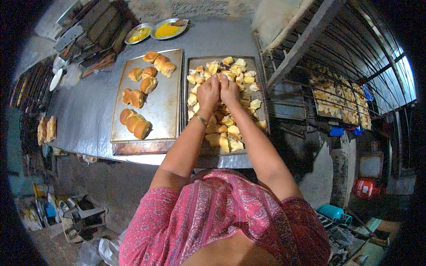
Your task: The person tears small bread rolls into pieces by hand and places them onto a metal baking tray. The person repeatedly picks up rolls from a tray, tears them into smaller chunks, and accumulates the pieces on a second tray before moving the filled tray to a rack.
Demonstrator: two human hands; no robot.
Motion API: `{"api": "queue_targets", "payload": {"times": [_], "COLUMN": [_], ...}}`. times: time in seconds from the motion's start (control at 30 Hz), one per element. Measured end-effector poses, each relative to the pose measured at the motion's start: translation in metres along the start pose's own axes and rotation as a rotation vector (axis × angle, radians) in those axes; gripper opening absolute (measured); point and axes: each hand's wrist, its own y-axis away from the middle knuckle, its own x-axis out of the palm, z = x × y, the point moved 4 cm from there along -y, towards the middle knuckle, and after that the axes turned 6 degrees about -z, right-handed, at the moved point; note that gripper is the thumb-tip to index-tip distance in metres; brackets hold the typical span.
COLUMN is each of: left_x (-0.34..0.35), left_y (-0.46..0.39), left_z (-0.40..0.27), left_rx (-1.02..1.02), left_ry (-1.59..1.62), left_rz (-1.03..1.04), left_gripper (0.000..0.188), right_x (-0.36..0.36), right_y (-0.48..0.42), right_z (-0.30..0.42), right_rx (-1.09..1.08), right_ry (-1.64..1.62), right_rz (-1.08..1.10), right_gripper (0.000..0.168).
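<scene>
My left hand (pixel 208 93) and my right hand (pixel 229 91) meet side by side over a metal baking tray (pixel 263 109) spread with torn bread pieces (pixel 234 132). The thumbs lie close together and the fingers curl away from view, seemingly around a bit of bread that is mostly hidden. To the left, a second metal tray (pixel 159 116) rests on top of other trays and carries several browned bread rolls (pixel 141 129), some joined together. Beyond the trays stand two shallow metal plates, one with yellow liquid (pixel 165 30) and a brush-like tool in it, the other with a yellow, lumpy substance (pixel 140 34).
A rough wall (pixel 199 8) borders the back of the grey tabletop (pixel 83 126). Metal tins (pixel 100 30) are stacked at the back left. On the right, a barred rack (pixel 296 50) stands near more trays of bread pieces (pixel 339 99). A red gas cylinder (pixel 366 188) is on the floor.
</scene>
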Motion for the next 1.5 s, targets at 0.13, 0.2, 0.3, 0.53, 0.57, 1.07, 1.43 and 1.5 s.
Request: {"api": "queue_targets", "payload": {"times": [0.13, 0.2, 0.3, 0.53, 0.57, 1.07, 1.43, 1.5], "left_x": [0.009, 0.013, 0.019, 0.025, 0.026, 0.017, 0.028, 0.036], "left_y": [-0.004, -0.01, -0.02, -0.025, -0.026, -0.03, -0.021, -0.024], "left_z": [0.011, 0.018, 0.016, -0.004, -0.006, -0.04, -0.009, 0.01], "left_rx": [-0.01, 0.0, -0.019, -0.08, -0.092, 0.049, 0.032, -0.045], "left_ry": [0.038, 0.043, 0.046, 0.076, 0.109, 0.002, 0.07, 0.132], "left_rz": [0.03, 0.041, 0.157, 0.248, 0.215, -0.006, 0.113, 0.223], "left_gripper": [0.044, 0.045, 0.048, 0.059, 0.059, 0.056, 0.054, 0.055], "right_x": [0.008, 0.004, -0.001, -0.028, -0.028, -0.02, -0.011, -0.013], "right_y": [-0.007, -0.012, -0.025, -0.034, -0.033, -0.024, -0.017, -0.019], "right_z": [-0.013, -0.002, 0.001, 0.026, 0.025, 0.024, -0.008, -0.021], "right_rx": [-0.056, -0.051, -0.141, -0.043, -0.02, -0.119, -0.007, 0.048], "right_ry": [-0.023, 0.051, 0.124, 0.198, 0.181, -0.137, -0.1, -0.146], "right_rz": [-0.058, 0.021, 0.037, -0.015, -0.024, -0.206, -0.109, -0.094], "right_gripper": [0.051, 0.051, 0.051, 0.064, 0.065, 0.056, 0.046, 0.045]}}
